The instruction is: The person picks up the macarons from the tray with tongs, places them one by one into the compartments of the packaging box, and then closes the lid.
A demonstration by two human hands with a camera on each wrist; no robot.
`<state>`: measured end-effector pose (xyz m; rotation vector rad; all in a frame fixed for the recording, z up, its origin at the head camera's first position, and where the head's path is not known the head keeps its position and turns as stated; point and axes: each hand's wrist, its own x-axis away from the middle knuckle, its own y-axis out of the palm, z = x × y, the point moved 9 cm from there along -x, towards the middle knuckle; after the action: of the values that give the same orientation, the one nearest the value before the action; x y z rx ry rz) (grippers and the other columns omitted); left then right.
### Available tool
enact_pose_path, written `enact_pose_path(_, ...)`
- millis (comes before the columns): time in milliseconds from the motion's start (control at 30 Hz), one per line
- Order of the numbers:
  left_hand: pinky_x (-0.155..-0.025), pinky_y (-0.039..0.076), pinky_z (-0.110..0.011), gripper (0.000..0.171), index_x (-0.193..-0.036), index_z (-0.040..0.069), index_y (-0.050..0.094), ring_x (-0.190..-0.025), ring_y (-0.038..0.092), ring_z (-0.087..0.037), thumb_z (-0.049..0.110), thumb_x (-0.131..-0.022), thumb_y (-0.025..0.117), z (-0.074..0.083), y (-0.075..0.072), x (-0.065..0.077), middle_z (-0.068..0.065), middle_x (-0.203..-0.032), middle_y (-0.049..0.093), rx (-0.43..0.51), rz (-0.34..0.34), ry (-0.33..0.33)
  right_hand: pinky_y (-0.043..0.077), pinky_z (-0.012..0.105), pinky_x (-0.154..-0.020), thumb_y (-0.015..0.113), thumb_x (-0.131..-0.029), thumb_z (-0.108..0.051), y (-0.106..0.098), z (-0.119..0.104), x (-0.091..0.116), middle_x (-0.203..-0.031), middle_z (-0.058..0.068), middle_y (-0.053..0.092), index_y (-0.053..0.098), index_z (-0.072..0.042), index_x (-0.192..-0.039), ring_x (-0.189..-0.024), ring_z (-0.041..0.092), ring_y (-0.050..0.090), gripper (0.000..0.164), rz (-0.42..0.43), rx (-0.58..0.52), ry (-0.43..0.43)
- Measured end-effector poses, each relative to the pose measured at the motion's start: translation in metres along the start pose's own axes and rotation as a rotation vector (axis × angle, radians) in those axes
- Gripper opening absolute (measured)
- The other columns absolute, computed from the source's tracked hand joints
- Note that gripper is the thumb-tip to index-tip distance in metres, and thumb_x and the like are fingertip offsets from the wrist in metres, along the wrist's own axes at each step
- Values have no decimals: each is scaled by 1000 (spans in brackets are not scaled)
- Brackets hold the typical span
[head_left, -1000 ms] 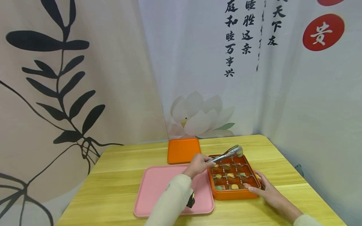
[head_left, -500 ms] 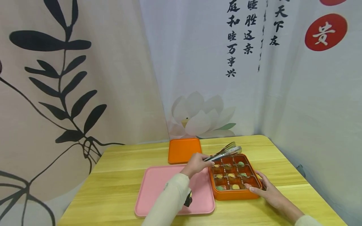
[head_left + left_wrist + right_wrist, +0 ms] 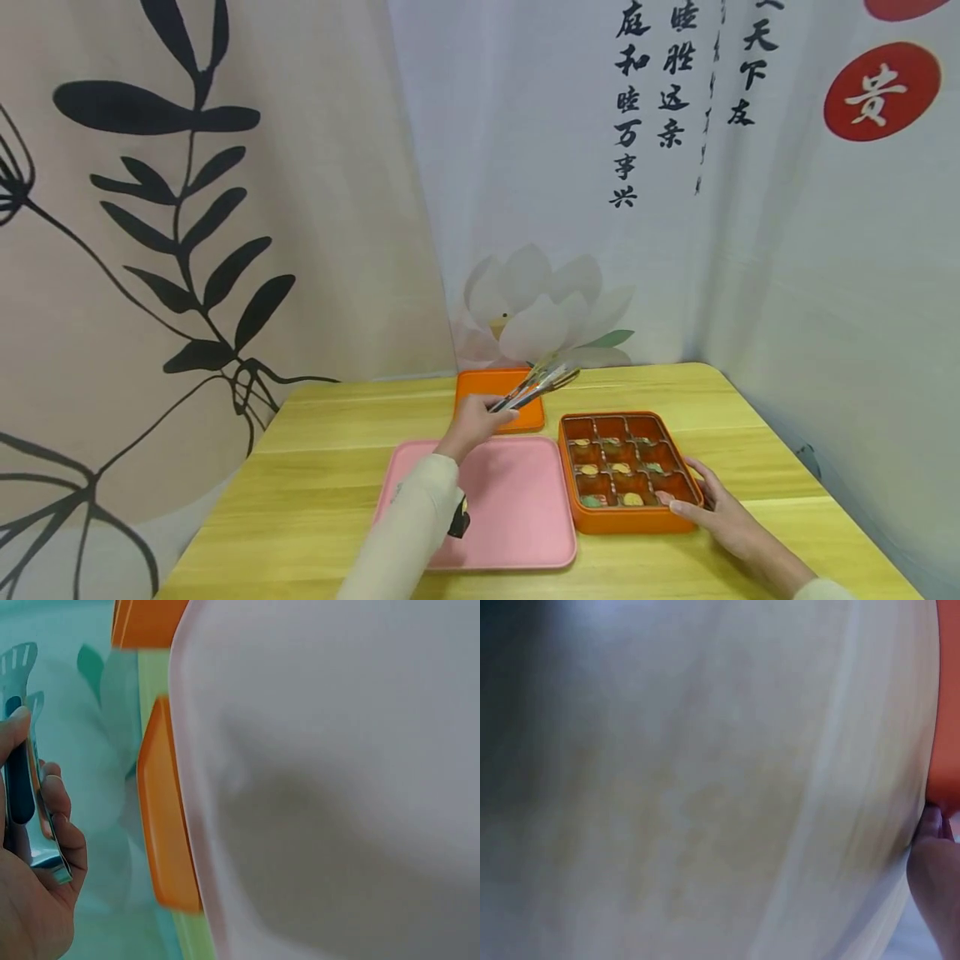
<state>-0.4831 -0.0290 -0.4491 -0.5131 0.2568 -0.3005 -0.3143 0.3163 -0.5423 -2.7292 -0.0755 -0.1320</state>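
In the head view my left hand (image 3: 474,427) grips metal tongs (image 3: 542,386), raised above the pink tray (image 3: 517,542) and the orange lid (image 3: 487,383). The left wrist view shows thumb and fingers wrapped round the tongs (image 3: 21,795), whose slotted ends stand apart with nothing visible between them. My right hand (image 3: 723,521) holds the near right corner of an orange box (image 3: 630,522), thumb at the rim and fingers along the side. Inside the box is a brown divided insert; its compartments hold small green, yellow and pink pieces, too small to identify.
The pink tray lies left of the box, partly covered by my left sleeve (image 3: 408,521). The orange lid lies flat behind the tray. All of these rest on a yellow wood-grain table (image 3: 300,475), with a printed curtain (image 3: 360,208) behind it.
The tongs spread, and a green piece showed in the box's back right compartment. My left hand then carried the tongs left, away from the box. My right hand stays at the box's corner.
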Motion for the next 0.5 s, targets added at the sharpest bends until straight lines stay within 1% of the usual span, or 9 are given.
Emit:
enact_pose_path(67, -52, 38, -27, 21, -93, 8, 75, -58, 44, -14, 28, -86, 78, -8, -15, 1, 1, -66, 55, -17, 28, -19, 40, 54, -99, 61, -99, -27, 0, -1, 1, -148, 38, 26, 2, -6, -157, -131, 49, 39, 85, 1, -3, -10)
enact_pose_path(167, -53, 38, -26, 20, -98, 7, 75, -58, 45, -13, 24, -87, 76, -18, -37, 5, -2, -69, 58, -31, 67, -33, 40, 54, -99, 61, -99, -27, 0, -2, 2, -148, 38, 27, 2, -5, -156, -130, 47, 41, 85, 8, 12, -11)
enact_pose_path(233, -53, 38, -26, 22, -103, 5, 75, -59, 45, -13, 21, -87, 75, -25, -51, 8, -4, -72, 61, -18, 89, -46, 39, 55, -100, 61, -100, -26, 0, -3, 2, -148, 39, 27, 2, -4, -156, -129, 47, 42, 85, 6, 13, -15)
enact_pose_path(300, -53, 39, -26, 26, -110, 4, 74, -59, 45, -14, 18, -88, 74, -33, -65, 12, -6, -77, 63, 1, 116, -71, 40, 53, -99, 61, -99, -26, 0, -4, 2, -148, 38, 27, 2, -4, -156, -129, 46, 43, 84, 5, 16, -10)
enact_pose_path(433, -54, 42, -26, 32, -118, 3, 72, -62, 48, -15, 17, -89, 73, -53, -92, 19, -7, -86, 67, 12, 171, -125, 41, 51, -98, 60, -100, -26, 1, -2, 2, -148, 38, 26, 1, -5, -157, -130, 47, 41, 85, -8, -12, 1)
enact_pose_path(500, -56, 44, -26, 34, -119, 4, 72, -66, 52, -16, 17, -88, 74, -63, -105, 24, -7, -90, 68, 6, 208, -152, 41, 52, -99, 61, -100, -26, 1, -1, 1, -150, 38, 24, -1, -6, -157, -132, 48, 38, 86, -15, -27, 16)
